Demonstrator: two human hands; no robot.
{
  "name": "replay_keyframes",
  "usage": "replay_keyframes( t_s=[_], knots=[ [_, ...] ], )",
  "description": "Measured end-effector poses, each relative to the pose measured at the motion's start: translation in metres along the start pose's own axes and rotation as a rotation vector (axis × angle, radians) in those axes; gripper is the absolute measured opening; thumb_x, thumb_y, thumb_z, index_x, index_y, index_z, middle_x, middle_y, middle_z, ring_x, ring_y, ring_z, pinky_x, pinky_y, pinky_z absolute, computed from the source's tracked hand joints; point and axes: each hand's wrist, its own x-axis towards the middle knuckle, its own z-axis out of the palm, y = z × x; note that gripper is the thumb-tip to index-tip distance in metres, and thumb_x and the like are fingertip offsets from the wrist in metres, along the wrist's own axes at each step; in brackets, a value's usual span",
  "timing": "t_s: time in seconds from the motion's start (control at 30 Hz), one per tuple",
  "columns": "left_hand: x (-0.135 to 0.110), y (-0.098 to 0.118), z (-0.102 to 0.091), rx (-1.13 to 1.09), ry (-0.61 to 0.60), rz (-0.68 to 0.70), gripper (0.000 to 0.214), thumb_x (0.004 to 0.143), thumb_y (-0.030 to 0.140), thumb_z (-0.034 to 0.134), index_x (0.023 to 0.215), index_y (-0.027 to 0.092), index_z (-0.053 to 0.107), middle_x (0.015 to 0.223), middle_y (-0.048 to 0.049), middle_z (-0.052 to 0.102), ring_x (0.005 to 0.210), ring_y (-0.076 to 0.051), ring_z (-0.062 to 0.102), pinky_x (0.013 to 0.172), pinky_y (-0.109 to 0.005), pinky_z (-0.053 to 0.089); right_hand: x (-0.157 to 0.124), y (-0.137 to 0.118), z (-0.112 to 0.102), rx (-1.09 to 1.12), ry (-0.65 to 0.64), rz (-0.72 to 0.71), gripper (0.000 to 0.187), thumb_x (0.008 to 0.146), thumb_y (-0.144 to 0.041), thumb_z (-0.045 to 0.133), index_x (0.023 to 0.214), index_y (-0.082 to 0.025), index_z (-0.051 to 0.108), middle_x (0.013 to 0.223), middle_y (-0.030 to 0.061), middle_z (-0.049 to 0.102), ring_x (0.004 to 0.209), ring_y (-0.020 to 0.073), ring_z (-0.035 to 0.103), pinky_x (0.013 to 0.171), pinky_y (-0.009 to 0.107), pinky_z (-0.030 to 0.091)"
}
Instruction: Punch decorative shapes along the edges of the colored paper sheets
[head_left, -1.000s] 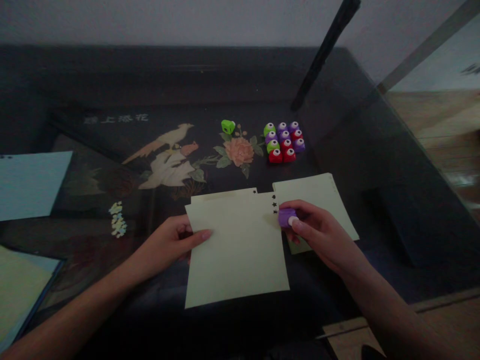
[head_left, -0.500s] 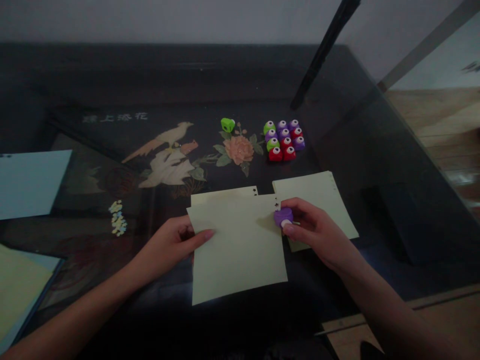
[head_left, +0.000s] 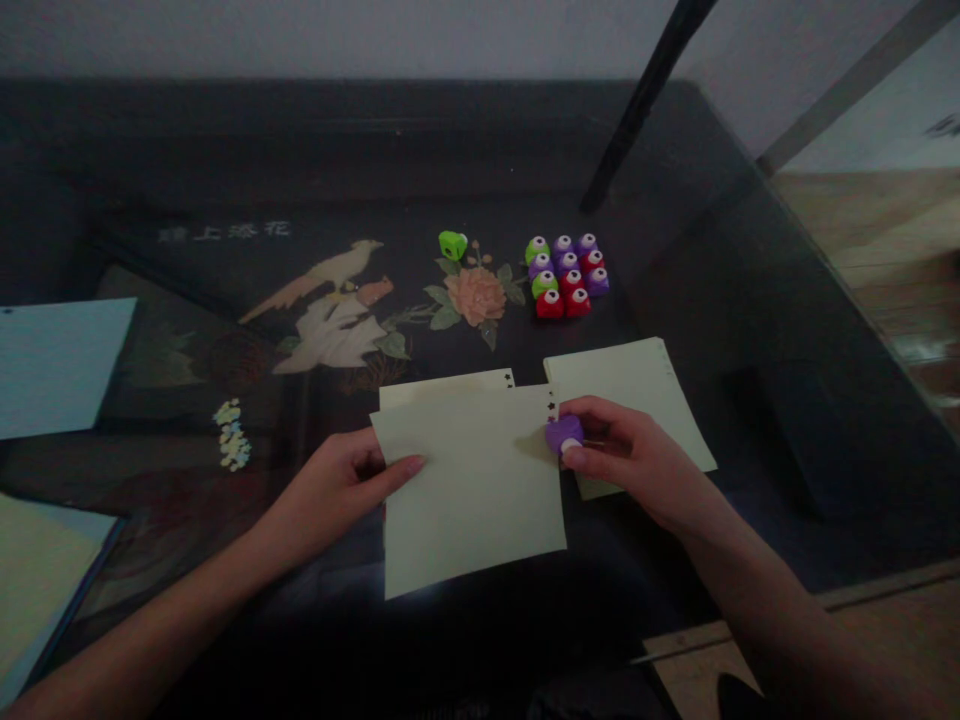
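Observation:
My left hand [head_left: 360, 480] pinches the left edge of a pale yellow sheet of paper [head_left: 472, 500], thumb on top and fingers behind. Small star-shaped holes run down the sheet's upper right edge. Just below them, my right hand [head_left: 626, 445] grips a purple craft punch [head_left: 564, 434] with a white button, set at the paper's right edge. Behind the held sheet, another pale sheet [head_left: 442, 388] shows its top strip, with punched stars at its corner. To the right, partly behind my right hand, lies a stack of pale yellow paper [head_left: 622, 375].
Several red, green and purple punches [head_left: 568, 278] stand grouped at the back right; a lone green punch [head_left: 452, 245] lies left of them. Small paper cut-outs [head_left: 232, 435] are piled at left, near blue paper [head_left: 60, 365] and yellow paper [head_left: 37, 580]. A black pole [head_left: 637, 120] rises behind.
Another star hole shows on the right edge of the held sheet. The purple punch has turned slightly in my right hand; my left hand keeps its hold.

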Motion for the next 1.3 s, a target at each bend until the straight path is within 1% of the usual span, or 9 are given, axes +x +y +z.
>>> replay_keyframes(
  t_s=[0.13,0.3,0.4,0.57,0.7,0.83,0.93,1.07,1.3],
  knots=[
    [0.0002,-0.0003,-0.0009,0.037,0.002,0.014,0.025,0.079,0.041,0.059,0.081,0.017,0.065,0.071,-0.0022,0.07,0.062,-0.017,0.061,0.055,-0.026,0.05,0.0,0.0003,-0.0014,-0.01,-0.02,-0.006,0.032,0.069,-0.034,0.075,0.097,-0.023,0.065,0.091,0.0031,0.069,0.08,0.0167,0.064,0.073,0.031,0.053],
    [0.0,-0.0019,0.0014,0.045,-0.017,0.026,0.027,0.078,0.043,0.061,0.079,0.017,0.066,0.078,-0.0048,0.072,0.07,-0.02,0.065,0.062,-0.028,0.052,0.0005,0.002,0.0002,0.023,-0.005,0.004,0.033,0.067,-0.033,0.077,0.096,-0.023,0.064,0.091,0.0033,0.07,0.081,0.0178,0.065,0.073,0.033,0.053],
    [-0.0005,-0.0024,0.0035,0.066,-0.007,0.033,0.027,0.078,0.042,0.062,0.075,0.016,0.066,0.071,-0.0038,0.071,0.063,-0.019,0.063,0.058,-0.026,0.051,0.0004,0.0025,0.002,0.054,0.023,0.025,0.035,0.065,-0.031,0.078,0.096,-0.023,0.064,0.09,0.0029,0.07,0.082,0.0175,0.065,0.074,0.032,0.052],
    [-0.0013,-0.0001,0.006,0.073,0.004,0.059,0.024,0.078,0.039,0.061,0.067,0.018,0.062,0.052,0.0019,0.058,0.046,-0.012,0.05,0.044,-0.022,0.04,0.0003,0.0045,0.0034,0.086,0.065,0.013,0.038,0.064,-0.032,0.079,0.098,-0.022,0.065,0.093,0.0038,0.07,0.083,0.0175,0.065,0.074,0.032,0.052],
    [-0.0017,0.001,0.006,0.094,0.015,0.062,0.028,0.078,0.039,0.061,0.058,0.019,0.057,0.046,0.0036,0.051,0.043,-0.012,0.047,0.042,-0.021,0.037,-0.0004,0.0057,0.0037,0.084,0.079,0.012,0.038,0.063,-0.032,0.079,0.097,-0.022,0.066,0.092,0.004,0.07,0.082,0.018,0.065,0.076,0.034,0.053],
    [-0.0009,0.0013,0.0059,0.097,0.016,0.072,0.03,0.078,0.039,0.061,0.056,0.019,0.055,0.043,0.005,0.047,0.04,-0.011,0.044,0.04,-0.021,0.036,-0.001,0.005,0.0041,0.074,0.076,0.009,0.036,0.063,-0.032,0.08,0.095,-0.022,0.067,0.086,0.0026,0.07,0.077,0.0166,0.065,0.073,0.032,0.054],
    [-0.0001,0.0029,0.0063,0.097,0.008,0.069,0.03,0.078,0.039,0.059,0.057,0.019,0.055,0.043,0.005,0.048,0.04,-0.01,0.045,0.039,-0.02,0.036,-0.0007,0.005,0.0041,0.054,0.078,-0.002,0.036,0.062,-0.034,0.079,0.094,-0.022,0.067,0.085,0.0024,0.069,0.075,0.0161,0.064,0.071,0.032,0.055],
    [-0.0003,0.0043,0.0068,0.097,0.007,0.069,0.025,0.078,0.038,0.057,0.065,0.018,0.06,0.049,0.0038,0.055,0.042,-0.011,0.047,0.041,-0.02,0.039,-0.0004,0.0061,0.0037,0.016,0.074,-0.02,0.037,0.063,-0.035,0.078,0.095,-0.02,0.066,0.086,0.0029,0.069,0.075,0.0161,0.065,0.072,0.032,0.055],
    [-0.0013,-0.0024,0.0058,0.096,-0.007,0.044,0.029,0.078,0.042,0.057,0.065,0.016,0.059,0.05,0.0026,0.057,0.043,-0.011,0.05,0.042,-0.02,0.041,-0.0019,0.0045,0.0046,0.032,0.087,-0.006,0.037,0.063,-0.034,0.079,0.095,-0.021,0.066,0.087,0.0025,0.07,0.076,0.0161,0.065,0.072,0.032,0.055]
  ],
)
